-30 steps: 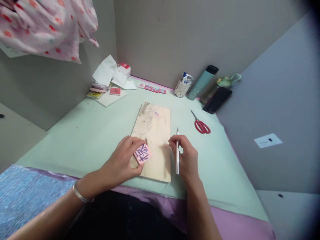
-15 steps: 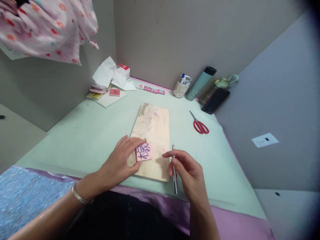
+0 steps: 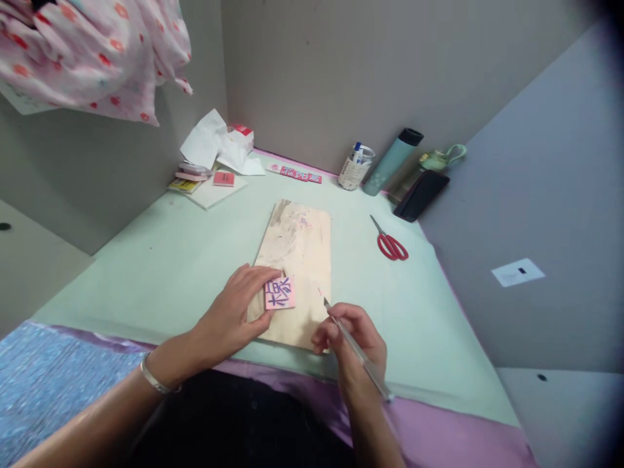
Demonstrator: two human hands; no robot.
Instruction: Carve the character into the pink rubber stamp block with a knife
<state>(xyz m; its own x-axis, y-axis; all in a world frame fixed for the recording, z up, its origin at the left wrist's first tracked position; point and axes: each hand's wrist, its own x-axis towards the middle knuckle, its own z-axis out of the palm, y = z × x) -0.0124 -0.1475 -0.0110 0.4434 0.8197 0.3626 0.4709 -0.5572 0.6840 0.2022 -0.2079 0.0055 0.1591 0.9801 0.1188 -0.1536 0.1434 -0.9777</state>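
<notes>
I've got the pink block [image 3: 281, 294] on the wooden board [image 3: 303, 253], left hand [image 3: 236, 304] gripping its left side between thumb and fingers, forearm angled in. Right hand [image 3: 366, 335], apart from block, grasps craft knife [image 3: 359, 353] pen-style, blade angled forward-left.

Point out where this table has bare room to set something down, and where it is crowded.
The green tabletop is bare left of the wooden board, between the left hand and the papers, and right of the right hand, below the scissors. The far corners are crowded: papers left; jar, bottle and dark object right.
</notes>
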